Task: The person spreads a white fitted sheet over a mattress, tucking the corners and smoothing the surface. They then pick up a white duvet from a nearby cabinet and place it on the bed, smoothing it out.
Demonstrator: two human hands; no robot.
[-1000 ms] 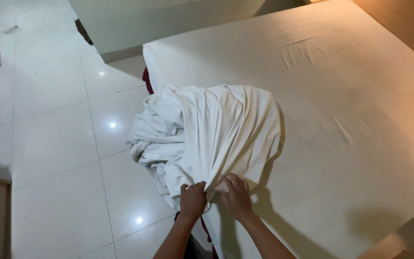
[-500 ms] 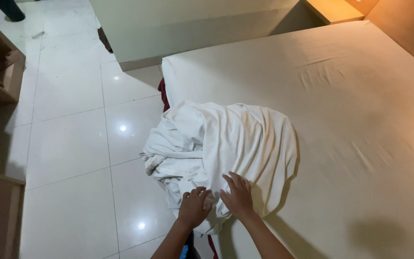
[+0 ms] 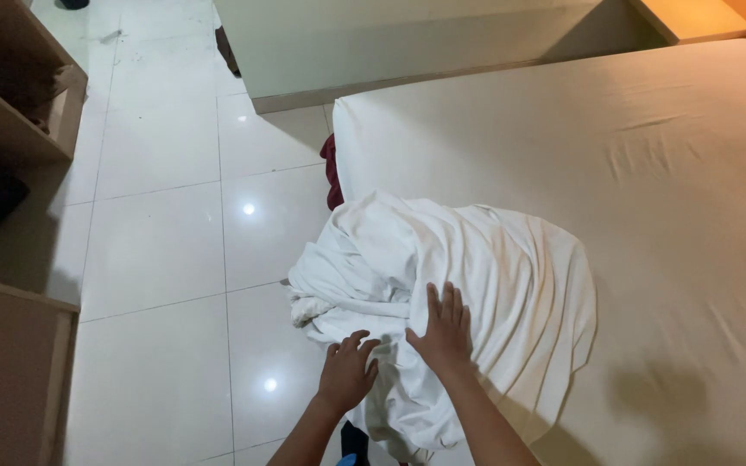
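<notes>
A crumpled white sheet (image 3: 468, 276) lies heaped on the near left edge of a bed (image 3: 649, 173) and spills over its side toward the floor. My right hand (image 3: 442, 332) rests flat on the sheet, fingers together and stretched out. My left hand (image 3: 347, 371) is beside it at the sheet's lower edge, fingers spread and slightly curled, touching the hanging folds. Neither hand has cloth pinched in it.
White glossy floor tiles (image 3: 166, 250) lie to the left of the bed. A wooden shelf unit (image 3: 10, 112) stands at far left, a brown box or cabinet (image 3: 10, 371) below it. A dark red cloth (image 3: 331, 173) hangs at the bed's corner. A pale low wall (image 3: 390, 43) runs behind.
Both hands have let go of the sheet's edge and moved up onto the heap; the right hand now lies flat on it. The view has shifted right and closer.
</notes>
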